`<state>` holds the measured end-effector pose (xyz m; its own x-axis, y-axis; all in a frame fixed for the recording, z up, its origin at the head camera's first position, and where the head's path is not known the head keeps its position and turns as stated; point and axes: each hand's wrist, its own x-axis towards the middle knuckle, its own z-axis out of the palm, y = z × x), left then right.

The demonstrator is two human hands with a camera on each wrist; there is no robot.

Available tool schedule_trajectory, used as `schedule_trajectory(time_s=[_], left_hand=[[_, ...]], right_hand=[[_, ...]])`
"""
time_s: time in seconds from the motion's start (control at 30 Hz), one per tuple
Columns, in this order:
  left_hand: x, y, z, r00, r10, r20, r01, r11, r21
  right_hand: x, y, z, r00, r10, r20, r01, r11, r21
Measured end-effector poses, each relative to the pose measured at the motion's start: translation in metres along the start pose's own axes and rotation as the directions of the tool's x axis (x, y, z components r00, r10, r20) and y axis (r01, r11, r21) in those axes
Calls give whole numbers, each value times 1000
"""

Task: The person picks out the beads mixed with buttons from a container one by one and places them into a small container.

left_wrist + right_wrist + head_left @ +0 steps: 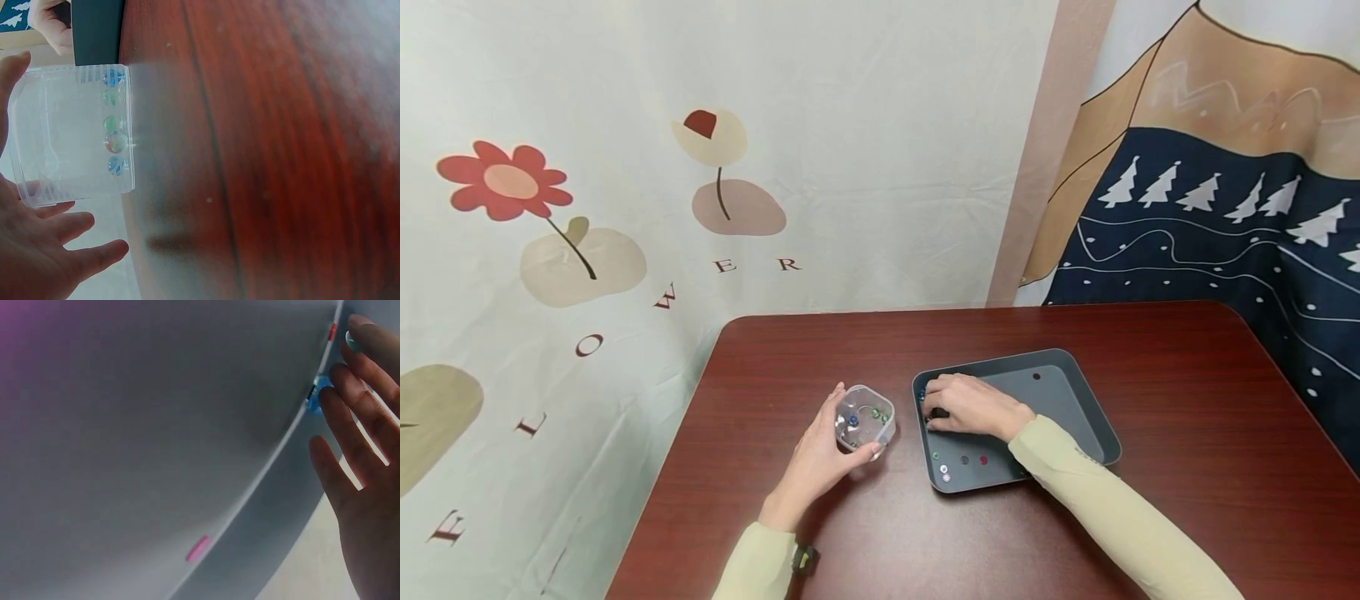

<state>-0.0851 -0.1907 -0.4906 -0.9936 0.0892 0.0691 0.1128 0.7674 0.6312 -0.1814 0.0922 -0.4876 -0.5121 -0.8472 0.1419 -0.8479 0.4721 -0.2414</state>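
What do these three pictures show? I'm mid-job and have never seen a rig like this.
This is bare-handed work at a reddish-brown table, with no robot. The wide picture comes from a head-worn camera; the other two come from one camera on each wrist. The left hand holds a clear box with glassy marbles inside. The right hand is in a grey tray that holds small coloured pieces; its fingers seem to pinch a small pale green item.
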Motion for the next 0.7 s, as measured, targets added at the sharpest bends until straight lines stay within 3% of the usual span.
schedule_trajectory(time_s=[0.3, 0.7], left_hand=[[0, 0, 0, 1000, 3, -2, -3, 1000, -3], [1, 1, -1, 1000, 8, -4, -9, 1000, -11]], right_hand=[[-3, -1, -15, 996, 89, -9, -89, 995, 46], [-10, -1, -30, 989, 116, -93, -109, 991, 77]])
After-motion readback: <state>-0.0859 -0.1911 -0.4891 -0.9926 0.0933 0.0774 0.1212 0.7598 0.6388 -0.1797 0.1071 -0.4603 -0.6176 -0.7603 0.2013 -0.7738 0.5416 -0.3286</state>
